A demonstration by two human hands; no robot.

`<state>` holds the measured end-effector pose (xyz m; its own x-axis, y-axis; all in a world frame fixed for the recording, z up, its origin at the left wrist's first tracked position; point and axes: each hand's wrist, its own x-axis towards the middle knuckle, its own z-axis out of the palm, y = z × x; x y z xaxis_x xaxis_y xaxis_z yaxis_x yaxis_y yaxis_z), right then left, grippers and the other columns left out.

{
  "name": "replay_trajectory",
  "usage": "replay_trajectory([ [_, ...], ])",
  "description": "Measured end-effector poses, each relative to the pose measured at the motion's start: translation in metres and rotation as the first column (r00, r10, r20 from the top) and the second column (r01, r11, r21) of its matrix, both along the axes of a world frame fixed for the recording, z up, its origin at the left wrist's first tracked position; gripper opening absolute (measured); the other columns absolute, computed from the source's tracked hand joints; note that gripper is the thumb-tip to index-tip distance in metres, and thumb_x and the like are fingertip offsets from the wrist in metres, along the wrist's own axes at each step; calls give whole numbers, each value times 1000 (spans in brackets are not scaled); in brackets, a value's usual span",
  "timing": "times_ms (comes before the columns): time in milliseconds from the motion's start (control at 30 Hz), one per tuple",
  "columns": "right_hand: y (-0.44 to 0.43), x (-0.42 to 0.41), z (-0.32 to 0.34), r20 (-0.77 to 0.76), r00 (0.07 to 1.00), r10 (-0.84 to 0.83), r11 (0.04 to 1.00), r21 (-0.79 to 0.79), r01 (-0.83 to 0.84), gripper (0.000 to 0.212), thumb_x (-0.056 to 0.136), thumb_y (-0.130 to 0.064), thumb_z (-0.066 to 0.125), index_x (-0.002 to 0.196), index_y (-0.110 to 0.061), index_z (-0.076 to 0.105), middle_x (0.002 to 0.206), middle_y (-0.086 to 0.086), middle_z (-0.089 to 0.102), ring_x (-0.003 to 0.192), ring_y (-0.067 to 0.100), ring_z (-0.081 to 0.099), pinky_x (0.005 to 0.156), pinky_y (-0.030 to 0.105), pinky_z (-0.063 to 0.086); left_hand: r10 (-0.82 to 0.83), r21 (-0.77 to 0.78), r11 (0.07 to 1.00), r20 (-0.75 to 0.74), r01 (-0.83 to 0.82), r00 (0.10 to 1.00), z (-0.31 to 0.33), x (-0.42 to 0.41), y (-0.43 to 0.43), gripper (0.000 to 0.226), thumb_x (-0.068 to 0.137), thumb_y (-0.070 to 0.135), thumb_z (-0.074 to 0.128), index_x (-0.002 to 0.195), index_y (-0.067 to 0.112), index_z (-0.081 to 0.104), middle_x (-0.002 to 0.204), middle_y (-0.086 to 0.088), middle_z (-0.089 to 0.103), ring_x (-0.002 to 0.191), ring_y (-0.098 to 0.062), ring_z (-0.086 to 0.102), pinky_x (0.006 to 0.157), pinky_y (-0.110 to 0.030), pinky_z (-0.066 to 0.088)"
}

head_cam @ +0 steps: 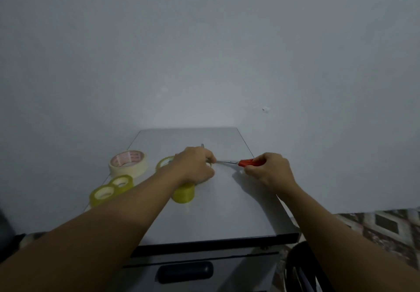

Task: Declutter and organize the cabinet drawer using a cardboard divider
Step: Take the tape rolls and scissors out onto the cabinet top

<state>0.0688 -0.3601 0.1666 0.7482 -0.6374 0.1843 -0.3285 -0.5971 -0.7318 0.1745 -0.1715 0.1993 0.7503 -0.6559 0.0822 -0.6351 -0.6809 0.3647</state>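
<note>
Drawer shut, contents hidden; right grip holds scissors, left grip curled, hold unclear.

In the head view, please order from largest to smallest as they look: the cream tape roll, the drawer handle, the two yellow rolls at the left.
1. drawer handle, but it is nearest the camera.
2. cream tape roll.
3. nearer yellow roll and farther yellow roll: they look alike, so unranked.

we are seeing a cream masking tape roll carrying red print, a yellow tape roll, two more yellow rolls, red-handled scissors, a pale grey cabinet top edged black, a black drawer handle, and a floor showing grey-brown diamonds.
</note>
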Motion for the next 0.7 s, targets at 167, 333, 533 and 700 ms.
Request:
replay_trajectory([
  [167,-7,11,-3,-158,985,-64,990,-134,43,39,65,-62,73,86,-31,59,94,-5,61,102,20,52,86,46,53,-24,116,993,31,20,999,-7,9,-14,42,88,33,63,130,32,61,132,4,59,119,-20,54,103,-42,44],
  [333,-5,15,-7,-209,978,-28,976,-217,-18,64,66,-73,70,112,-30,61,112,0,57,112,23,45,92,46,48,-64,80,995,21,63,998,-7,9,-13,45,90,39,65,133,29,60,136,3,57,120,-19,54,94,-29,44],
  [533,0,10,-9,-182,982,42,988,-137,-67,62,70,-62,75,123,-32,61,123,3,48,122,27,39,100,49,44,-95,92,991,5,94,995,-3,8,-6,48,88,41,68,135,31,59,140,2,53,123,-20,51,100,-31,42],
  [700,2,3,-5,-204,975,88,983,-141,-118,63,74,-61,72,129,-36,56,126,2,48,125,27,36,103,50,42,-79,13,997,-41,80,996,3,7,-3,48,86,39,70,132,31,61,139,1,54,120,-19,53,91,-27,41],
])
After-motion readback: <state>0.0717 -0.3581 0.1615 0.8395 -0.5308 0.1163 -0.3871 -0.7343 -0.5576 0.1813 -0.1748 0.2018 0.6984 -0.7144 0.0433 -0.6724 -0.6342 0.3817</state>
